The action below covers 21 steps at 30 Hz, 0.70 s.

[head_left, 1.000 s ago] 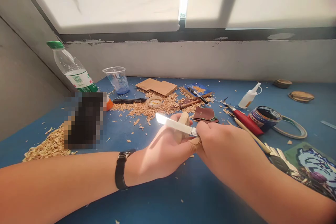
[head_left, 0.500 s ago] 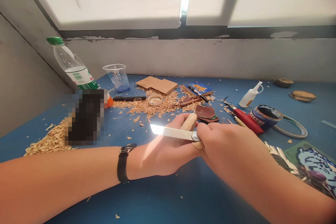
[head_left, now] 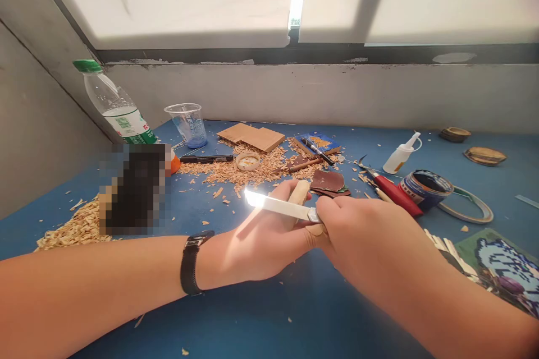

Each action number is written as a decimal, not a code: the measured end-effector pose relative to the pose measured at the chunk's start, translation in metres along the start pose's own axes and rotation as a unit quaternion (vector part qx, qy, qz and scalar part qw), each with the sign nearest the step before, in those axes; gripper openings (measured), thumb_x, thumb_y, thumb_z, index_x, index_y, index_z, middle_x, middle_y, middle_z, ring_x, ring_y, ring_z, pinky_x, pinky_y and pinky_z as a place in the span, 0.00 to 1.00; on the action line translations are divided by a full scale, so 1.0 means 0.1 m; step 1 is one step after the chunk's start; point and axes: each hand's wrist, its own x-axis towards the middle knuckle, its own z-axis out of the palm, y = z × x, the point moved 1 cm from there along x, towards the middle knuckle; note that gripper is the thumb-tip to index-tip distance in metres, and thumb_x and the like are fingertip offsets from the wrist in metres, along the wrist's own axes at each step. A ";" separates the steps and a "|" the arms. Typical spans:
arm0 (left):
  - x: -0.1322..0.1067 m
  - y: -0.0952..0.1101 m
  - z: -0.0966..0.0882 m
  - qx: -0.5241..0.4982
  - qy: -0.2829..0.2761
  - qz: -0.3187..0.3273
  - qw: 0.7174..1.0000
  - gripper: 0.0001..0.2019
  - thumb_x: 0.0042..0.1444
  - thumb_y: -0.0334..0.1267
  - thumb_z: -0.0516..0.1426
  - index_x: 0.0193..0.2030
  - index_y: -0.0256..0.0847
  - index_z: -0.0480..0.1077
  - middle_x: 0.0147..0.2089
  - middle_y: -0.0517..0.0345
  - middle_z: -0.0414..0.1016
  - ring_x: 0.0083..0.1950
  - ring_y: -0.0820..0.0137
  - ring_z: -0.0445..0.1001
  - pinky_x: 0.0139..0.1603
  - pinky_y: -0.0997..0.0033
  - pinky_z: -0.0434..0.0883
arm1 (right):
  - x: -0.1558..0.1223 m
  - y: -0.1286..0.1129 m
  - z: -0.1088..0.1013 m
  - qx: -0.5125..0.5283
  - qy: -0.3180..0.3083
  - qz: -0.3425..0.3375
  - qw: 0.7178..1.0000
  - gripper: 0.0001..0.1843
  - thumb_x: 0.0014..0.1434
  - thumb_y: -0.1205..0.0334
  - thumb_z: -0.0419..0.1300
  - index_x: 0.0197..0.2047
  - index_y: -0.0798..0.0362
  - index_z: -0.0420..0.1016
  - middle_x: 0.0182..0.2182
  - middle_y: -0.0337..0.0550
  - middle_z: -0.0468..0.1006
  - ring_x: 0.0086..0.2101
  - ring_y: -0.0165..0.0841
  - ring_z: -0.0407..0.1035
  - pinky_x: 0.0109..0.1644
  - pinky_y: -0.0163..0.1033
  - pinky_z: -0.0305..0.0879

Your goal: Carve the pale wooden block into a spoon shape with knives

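My left hand (head_left: 265, 247) wraps round a pale piece of wood (head_left: 300, 195), whose rounded upper end sticks up past the fingers. A black wristband (head_left: 191, 266) is on that wrist. In my right hand (head_left: 357, 230) is a knife, closed in the fist so that its handle is hidden. The straight knife blade (head_left: 280, 207) points left and crosses in front of the wood, its tip bright with glare. The left thumb, with a tan plaster (head_left: 315, 231) on it, lies close to the right fist at the base of the blade.
Wood shavings (head_left: 219, 174) litter the blue table. Behind stand a bottle (head_left: 120, 109), a plastic cup (head_left: 191, 129) and flat boards (head_left: 252, 137). To the right are sandpaper pieces (head_left: 328, 180), a red-handled tool (head_left: 389, 190), an ink jar (head_left: 425, 188), a tape roll (head_left: 484, 210) and a glue bottle (head_left: 398, 157).
The wood has shifted slightly left and tilted in my left hand. The blade has turned a little, its tip now higher and farther right. My right hand has barely moved.
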 end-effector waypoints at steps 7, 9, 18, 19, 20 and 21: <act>-0.01 0.20 -0.06 0.109 -0.046 -0.008 0.993 0.07 0.66 0.40 0.61 0.41 0.42 0.66 0.45 0.56 0.66 0.42 0.67 0.64 0.39 0.68 0.67 | 0.11 0.03 -0.15 0.000 -0.092 -0.068 0.994 0.08 0.53 0.72 0.62 0.33 0.49 0.69 0.26 0.39 0.77 0.25 0.36 0.72 0.27 0.41 0.41; 0.00 0.20 -0.05 0.137 -0.052 -0.001 0.989 0.05 0.67 0.38 0.59 0.40 0.42 0.67 0.46 0.55 0.65 0.44 0.65 0.64 0.41 0.68 0.68 | 0.10 0.02 -0.12 -0.006 -0.087 -0.057 0.995 0.08 0.51 0.72 0.62 0.33 0.49 0.70 0.26 0.39 0.77 0.26 0.37 0.73 0.27 0.40 0.41; -0.02 -0.01 0.01 -0.037 -0.012 0.001 0.999 0.09 0.62 0.37 0.64 0.45 0.43 0.69 0.39 0.58 0.69 0.39 0.67 0.66 0.42 0.65 0.68 | -0.06 -0.03 0.11 -0.018 0.126 -0.019 0.992 0.09 0.52 0.75 0.56 0.30 0.50 0.69 0.22 0.39 0.73 0.23 0.35 0.71 0.27 0.38 0.45; -0.02 -0.01 0.01 -0.046 -0.013 -0.006 0.999 0.09 0.62 0.37 0.64 0.46 0.43 0.68 0.39 0.59 0.69 0.39 0.68 0.66 0.42 0.65 0.68 | -0.06 -0.04 0.12 -0.028 0.142 -0.012 0.989 0.10 0.52 0.75 0.55 0.29 0.50 0.68 0.21 0.40 0.72 0.22 0.35 0.70 0.27 0.38 0.45; -0.02 -0.02 0.01 -0.052 -0.013 -0.011 0.999 0.10 0.62 0.36 0.64 0.47 0.43 0.68 0.39 0.59 0.68 0.39 0.69 0.67 0.43 0.66 0.68 | -0.07 -0.06 0.13 -0.039 0.155 -0.003 0.987 0.10 0.52 0.76 0.55 0.28 0.49 0.68 0.21 0.40 0.72 0.21 0.35 0.70 0.27 0.38 0.45; -0.02 -0.02 0.01 -0.056 -0.012 -0.013 0.998 0.11 0.62 0.35 0.64 0.47 0.43 0.67 0.39 0.60 0.69 0.39 0.70 0.67 0.43 0.66 0.69 | -0.07 -0.09 0.13 -0.047 0.168 0.005 0.985 0.11 0.53 0.76 0.55 0.28 0.49 0.68 0.20 0.40 0.71 0.21 0.35 0.69 0.27 0.39 0.45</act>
